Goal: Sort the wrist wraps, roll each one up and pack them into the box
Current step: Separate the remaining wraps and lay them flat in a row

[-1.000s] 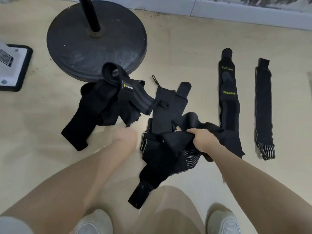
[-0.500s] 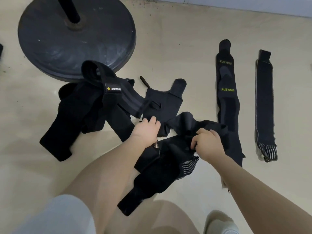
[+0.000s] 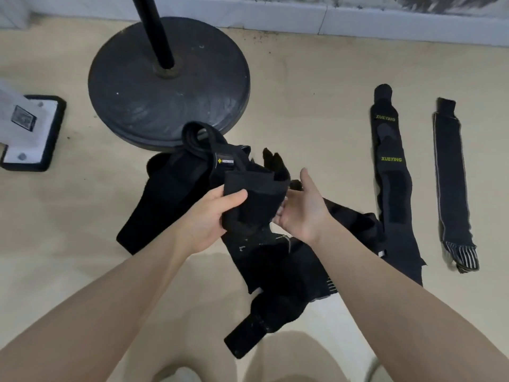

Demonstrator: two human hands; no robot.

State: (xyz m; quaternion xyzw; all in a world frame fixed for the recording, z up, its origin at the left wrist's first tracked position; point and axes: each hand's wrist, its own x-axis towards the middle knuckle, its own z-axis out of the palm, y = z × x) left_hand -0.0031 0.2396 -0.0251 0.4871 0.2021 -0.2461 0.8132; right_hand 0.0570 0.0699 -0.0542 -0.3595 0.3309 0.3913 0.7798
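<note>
**Soft black wrap in hand, pile still to sort**

My left hand grips a short black fabric wrist wrap, thumb over its top edge and fingers curled beneath, lifted above the tangled heap of black wraps in the middle of the floor. My right hand is loose and spread, palm turned up against the wrap's right side, pinching nothing that I can see. The cloth looks light and limp; it folds over my fingers and will sag, so I judge a pinch at one short end best for rolling. Two long black wraps, one with yellow-green lettering and one grey-edged with a striped end, lie straight to the right, well apart from the heap. No box is in view.
</note>
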